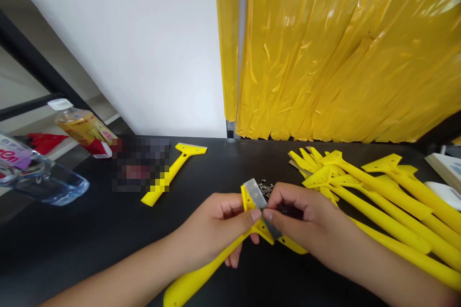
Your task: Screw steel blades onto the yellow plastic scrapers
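Observation:
My left hand (pixel 219 225) is closed round the head of a yellow scraper (pixel 201 273), whose long handle slants down to the lower left. A flat grey metal blade (pixel 256 195) lies across that head, under my left thumb. With thumb and forefinger pinched at the blade's edge, my right hand (pixel 302 213) also has a dark object (pixel 290 211) partly hidden in its fingers. Another yellow piece (pixel 293 244) shows below my right hand. Small screws (pixel 265 188) are piled on the black table just behind the hands.
Several yellow scraper parts (pixel 382 192) are heaped at the right. One scraper (pixel 173 172) lies left of centre on the table (pixel 108 240). Two bottles, one clear (pixel 54 182) and one with a yellow label (pixel 86 129), are at the left. Yellow film (pixel 324 57) hangs behind.

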Motion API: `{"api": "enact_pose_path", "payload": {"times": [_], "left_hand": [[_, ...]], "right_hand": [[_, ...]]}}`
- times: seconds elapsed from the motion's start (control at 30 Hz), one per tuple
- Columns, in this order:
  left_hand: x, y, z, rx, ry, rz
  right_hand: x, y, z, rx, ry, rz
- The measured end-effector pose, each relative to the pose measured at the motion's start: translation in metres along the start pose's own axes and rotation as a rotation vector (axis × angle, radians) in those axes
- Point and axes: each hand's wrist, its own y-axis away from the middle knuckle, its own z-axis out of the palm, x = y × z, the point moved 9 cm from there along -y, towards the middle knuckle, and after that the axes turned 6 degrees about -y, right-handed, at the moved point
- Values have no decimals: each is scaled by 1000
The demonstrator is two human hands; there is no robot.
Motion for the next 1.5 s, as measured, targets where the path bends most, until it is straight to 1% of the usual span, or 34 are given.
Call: {"api": "enact_pose_path", "payload": {"times": [0.23,0.3,0.47,0.67,0.8,1.0,1.13,1.37,1.43,1.5], "left_hand": [[-3,0,-1,5,-3,-15],[-3,0,-1,-1,4,-22],[-5,0,-2,-13,6,-52],[-5,-1,-2,-16,-6,-43],[-7,-1,-2,-2,-9,-51],[-5,-1,-3,44,-24,-39],[-5,-1,-2,29,-44,-40],[-5,-1,-2,32,-50,-23],[-6,-2,-3,35,-54,-28],[-7,-3,-6,54,-58,-42]], "right_hand": [[-3,0,-1,6,-12,10],[-3,-1,-2,7,-43,20],[-1,-5,2,-41,-154,49],[-1,-5,-3,1,-29,26],[1,-2,0,-1,22,-3],[2,-3,4,2,37,-38],[3,-5,5,-13,26,-26],[1,-6,8,-41,-4,-50],[0,-8,7,-37,17,-53],[-1,-9,3,-26,95,-29]]}}
